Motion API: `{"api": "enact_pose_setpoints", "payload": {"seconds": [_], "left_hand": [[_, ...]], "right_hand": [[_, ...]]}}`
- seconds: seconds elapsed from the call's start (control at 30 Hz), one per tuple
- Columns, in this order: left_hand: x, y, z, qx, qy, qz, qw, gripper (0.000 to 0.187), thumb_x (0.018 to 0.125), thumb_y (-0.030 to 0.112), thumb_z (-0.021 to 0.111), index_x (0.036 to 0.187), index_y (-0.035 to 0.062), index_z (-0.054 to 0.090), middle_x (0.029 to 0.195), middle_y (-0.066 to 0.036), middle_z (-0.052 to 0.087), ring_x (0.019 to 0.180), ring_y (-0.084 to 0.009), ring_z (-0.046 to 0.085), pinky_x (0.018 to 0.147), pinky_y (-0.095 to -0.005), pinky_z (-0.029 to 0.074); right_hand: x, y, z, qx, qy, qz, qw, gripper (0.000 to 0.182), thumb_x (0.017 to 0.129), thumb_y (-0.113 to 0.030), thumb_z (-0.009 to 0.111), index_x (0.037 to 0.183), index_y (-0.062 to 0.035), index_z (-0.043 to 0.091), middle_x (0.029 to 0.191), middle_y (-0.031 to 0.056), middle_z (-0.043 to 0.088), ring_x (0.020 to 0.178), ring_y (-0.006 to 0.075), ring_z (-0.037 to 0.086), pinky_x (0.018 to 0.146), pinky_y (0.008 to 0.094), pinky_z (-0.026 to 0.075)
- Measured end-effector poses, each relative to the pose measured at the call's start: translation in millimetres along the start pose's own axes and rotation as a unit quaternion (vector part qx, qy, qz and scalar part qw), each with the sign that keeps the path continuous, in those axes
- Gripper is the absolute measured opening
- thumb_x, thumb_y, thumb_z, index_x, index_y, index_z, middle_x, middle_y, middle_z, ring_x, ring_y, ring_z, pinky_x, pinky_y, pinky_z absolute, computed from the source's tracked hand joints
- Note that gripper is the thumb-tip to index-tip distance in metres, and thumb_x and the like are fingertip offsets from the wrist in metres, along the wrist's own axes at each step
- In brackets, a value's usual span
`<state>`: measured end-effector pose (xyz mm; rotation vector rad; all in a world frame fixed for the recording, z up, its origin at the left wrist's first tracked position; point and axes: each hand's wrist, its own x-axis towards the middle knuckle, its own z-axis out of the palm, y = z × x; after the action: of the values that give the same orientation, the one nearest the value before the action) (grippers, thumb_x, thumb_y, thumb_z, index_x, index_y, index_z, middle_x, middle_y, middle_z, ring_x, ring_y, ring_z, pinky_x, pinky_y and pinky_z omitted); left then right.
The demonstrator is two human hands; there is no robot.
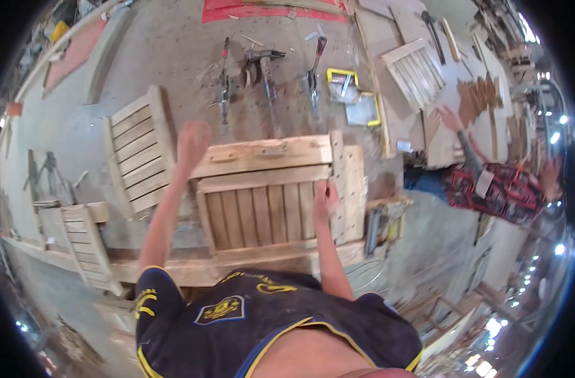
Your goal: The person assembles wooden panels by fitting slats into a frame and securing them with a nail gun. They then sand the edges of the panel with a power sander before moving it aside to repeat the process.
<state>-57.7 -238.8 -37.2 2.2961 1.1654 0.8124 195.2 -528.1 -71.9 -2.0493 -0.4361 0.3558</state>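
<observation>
Centrally, slatted panel [262, 215] lies by workbench's [180, 69] near edge. Right hand [326, 196] at panel's far right corner, fingertips curled in; grip unclear. Left hand [194, 140] beyond far left corner, near plank [237, 154], fingers blurred; can't tell if closed.

Matt pale wood slatted panel [256, 217], metal hammer head [266, 55]

The hands [326, 196] are near a slatted wooden panel [259, 215].
</observation>
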Motion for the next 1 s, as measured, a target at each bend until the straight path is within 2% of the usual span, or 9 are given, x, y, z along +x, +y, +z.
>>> {"api": "enact_pose_setpoints", "payload": {"seconds": [0.1, 0.23, 0.37, 0.43, 0.5, 0.57, 0.7, 0.87, 1.0], "left_hand": [[126, -34, 46, 0.024, 0.029, -0.091, 0.995, 0.024, 0.079, 0.016, 0.059, 0.099, 0.0029, 0.057, 0.097, -0.016, 0.059, 0.094, -0.0367, 0.055, 0.082, -0.0426, 0.045], [253, -93, 123, 0.134, 0.011, -0.143, 0.981, 0.049, 0.078, 0.030, 0.062, 0.116, 0.0032, 0.047, 0.109, -0.026, 0.053, 0.102, -0.0425, 0.054, 0.083, -0.0444, 0.047], [314, -152, 189, 0.119, 0.012, -0.144, 0.982, 0.065, 0.078, 0.046, 0.062, 0.117, -0.0031, 0.045, 0.109, -0.025, 0.057, 0.091, -0.0389, 0.060, 0.080, -0.0448, 0.047], [334, -156, 175, -0.093, -0.100, -0.207, 0.969, 0.072, 0.081, 0.064, 0.050, 0.097, -0.0050, 0.054, 0.074, -0.014, 0.059, 0.067, -0.0280, 0.059, 0.073, -0.0391, 0.046], [319, -144, 137, -0.508, -0.082, -0.324, 0.794, 0.023, 0.086, 0.022, 0.054, 0.075, 0.0025, 0.063, 0.057, -0.010, 0.055, 0.053, -0.0173, 0.054, 0.048, -0.0333, 0.041], [289, -115, 76, -0.630, -0.250, -0.189, 0.711, 0.086, 0.078, 0.080, 0.030, 0.086, -0.0014, 0.057, 0.060, -0.007, 0.049, 0.049, -0.0194, 0.044, 0.058, -0.0346, 0.041], [130, -23, 67, -0.292, -0.131, -0.058, 0.946, 0.077, 0.083, 0.075, 0.017, 0.055, 0.0078, 0.042, 0.048, -0.002, 0.035, 0.049, -0.0172, 0.034, 0.071, -0.0345, 0.039], [102, -11, 97, -0.522, 0.147, -0.103, 0.834, 0.069, 0.089, 0.064, 0.018, 0.050, 0.0102, 0.035, 0.048, -0.004, 0.033, 0.055, -0.0176, 0.034, 0.086, -0.0407, 0.035], [65, -12, 112, -0.383, 0.127, -0.081, 0.911, 0.059, 0.093, 0.052, 0.027, 0.051, 0.0107, 0.031, 0.051, -0.005, 0.033, 0.057, -0.0193, 0.033, 0.086, -0.0405, 0.034]], "right_hand": [[131, -105, 63, 0.078, 0.074, -0.243, 0.964, 0.021, 0.085, -0.018, 0.060, 0.075, 0.0003, 0.057, 0.066, 0.0058, 0.053, 0.062, 0.0151, 0.048, 0.059, 0.0281, 0.041], [269, -192, 131, 0.168, 0.075, -0.302, 0.935, 0.017, 0.085, -0.016, 0.059, 0.084, 0.0008, 0.059, 0.076, 0.0032, 0.056, 0.069, 0.0090, 0.049, 0.064, 0.0241, 0.040], [314, -208, 162, 0.299, -0.235, -0.091, 0.920, 0.027, 0.089, -0.025, 0.059, 0.081, 0.0003, 0.059, 0.065, 0.0003, 0.052, 0.061, 0.0063, 0.046, 0.057, 0.0216, 0.037], [302, -185, 146, 0.236, -0.275, -0.102, 0.927, 0.030, 0.090, -0.028, 0.056, 0.078, -0.0004, 0.058, 0.063, -0.0004, 0.050, 0.060, 0.0066, 0.045, 0.058, 0.0212, 0.036], [278, -168, 126, 0.120, -0.313, -0.185, 0.924, 0.032, 0.092, -0.026, 0.054, 0.070, -0.0021, 0.054, 0.061, -0.0026, 0.047, 0.060, 0.0051, 0.042, 0.057, 0.0205, 0.034], [254, -143, 114, 0.134, -0.313, -0.166, 0.926, 0.030, 0.092, -0.023, 0.054, 0.070, -0.0022, 0.054, 0.061, -0.0033, 0.045, 0.060, 0.0049, 0.040, 0.056, 0.0208, 0.032], [234, -126, 129, 0.212, -0.238, -0.161, 0.934, 0.028, 0.091, -0.020, 0.057, 0.070, -0.0023, 0.052, 0.061, -0.0060, 0.043, 0.058, 0.0023, 0.034, 0.051, 0.0200, 0.027], [211, -50, 136, 0.236, -0.153, -0.297, 0.912, 0.021, 0.077, -0.002, 0.059, 0.061, -0.0010, 0.046, 0.057, 0.0009, 0.043, 0.057, 0.0131, 0.044, 0.073, 0.0314, 0.043], [201, -32, 133, 0.195, -0.144, -0.317, 0.917, 0.023, 0.074, -0.002, 0.063, 0.060, -0.0011, 0.046, 0.058, 0.0047, 0.045, 0.060, 0.0174, 0.049, 0.091, 0.0377, 0.043]]}}
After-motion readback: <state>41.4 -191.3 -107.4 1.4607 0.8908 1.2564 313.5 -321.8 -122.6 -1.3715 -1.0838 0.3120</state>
